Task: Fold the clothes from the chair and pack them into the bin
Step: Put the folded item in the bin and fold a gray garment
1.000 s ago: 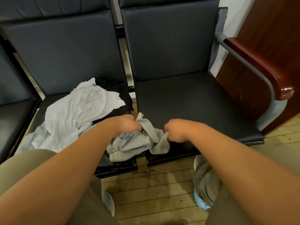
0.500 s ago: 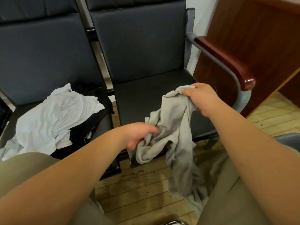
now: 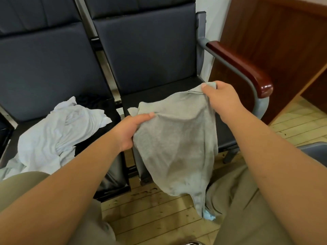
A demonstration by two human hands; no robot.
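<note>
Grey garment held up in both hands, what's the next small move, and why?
Probably lower the grey garment flat onto the seat behind it. The left hand and right hand pinch its top edge, it hangs unfolded toward the floor, so folding needs a surface.

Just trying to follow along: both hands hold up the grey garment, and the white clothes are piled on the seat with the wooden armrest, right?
Not quite. The head view shows the white clothes piled on the neighbouring chair to the left, away from the wooden armrest. The left hand and right hand do hold up the grey garment.
</note>
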